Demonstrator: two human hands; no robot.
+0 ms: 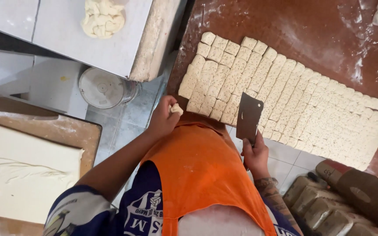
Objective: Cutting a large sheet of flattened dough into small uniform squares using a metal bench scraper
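Your right hand [255, 156] grips the handle of a cleaver [248, 118], blade up over the near edge of the cut dough squares [285, 94]. Your left hand [162, 119] pinches a small dough piece [176, 109] just beside that sheet. The squares lie in rows on a floured brown tabletop [311, 30]. Below is a pale tiled floor [285, 157]. A clear round container [103, 88] stands there. A dough lump [103, 17] rests on a grey counter [57, 30], and a flat dough sheet [18, 170] covers a wooden board [73, 133] at left.
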